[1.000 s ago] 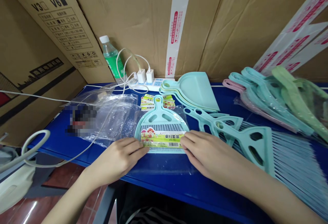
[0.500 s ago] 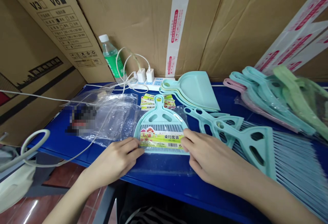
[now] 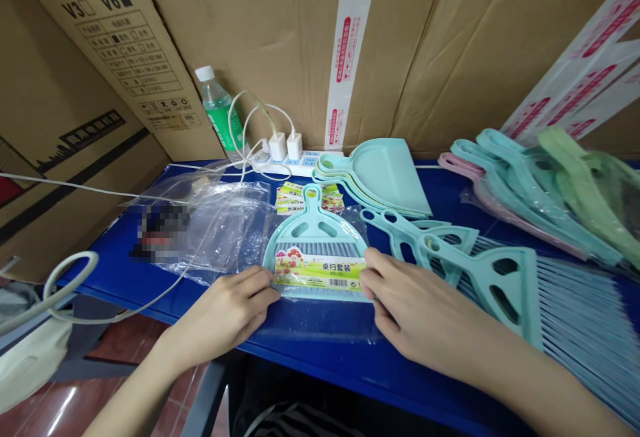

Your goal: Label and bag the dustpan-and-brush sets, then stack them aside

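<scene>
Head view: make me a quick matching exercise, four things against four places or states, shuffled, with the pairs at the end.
Things
1. front printed card
2. bottle
3. dustpans
4. loose brushes

Places or states
A. stacked one on another
B. between the left hand and the right hand
C. lying with bristles toward the picture's right
D. capped in white, with a green label

Pairs: 1-B, 2-D, 3-A, 4-C
</scene>
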The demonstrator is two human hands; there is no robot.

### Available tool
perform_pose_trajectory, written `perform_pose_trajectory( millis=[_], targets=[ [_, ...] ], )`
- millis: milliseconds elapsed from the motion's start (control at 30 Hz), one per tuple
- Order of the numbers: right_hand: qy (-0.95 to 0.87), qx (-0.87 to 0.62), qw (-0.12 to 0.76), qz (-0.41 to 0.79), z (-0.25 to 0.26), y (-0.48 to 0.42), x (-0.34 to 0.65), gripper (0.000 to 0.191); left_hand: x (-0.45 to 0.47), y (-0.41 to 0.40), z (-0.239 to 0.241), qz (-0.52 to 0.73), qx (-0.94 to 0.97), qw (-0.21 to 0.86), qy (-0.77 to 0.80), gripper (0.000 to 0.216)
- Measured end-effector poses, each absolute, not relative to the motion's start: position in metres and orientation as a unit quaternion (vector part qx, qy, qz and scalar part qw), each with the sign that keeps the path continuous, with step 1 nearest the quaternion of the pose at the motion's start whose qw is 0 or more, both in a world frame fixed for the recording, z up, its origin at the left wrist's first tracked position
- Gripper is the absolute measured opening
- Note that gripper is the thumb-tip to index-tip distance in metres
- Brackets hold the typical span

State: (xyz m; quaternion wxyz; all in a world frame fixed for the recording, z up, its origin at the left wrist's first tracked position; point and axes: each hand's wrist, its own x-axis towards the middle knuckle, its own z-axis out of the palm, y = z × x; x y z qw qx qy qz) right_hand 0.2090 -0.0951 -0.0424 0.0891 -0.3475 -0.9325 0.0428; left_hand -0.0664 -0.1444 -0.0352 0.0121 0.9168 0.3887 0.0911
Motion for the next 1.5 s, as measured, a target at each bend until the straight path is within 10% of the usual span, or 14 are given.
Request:
perform_pose_trajectory(
  millis=[1500],
  targets=[
    [-0.897,-0.43,0.016,0.099,-0.039,-0.089,0.205,0.02,-0.078,-0.152,-0.036,0.084,0.92,0.034,0.381,0.033]
  ],
)
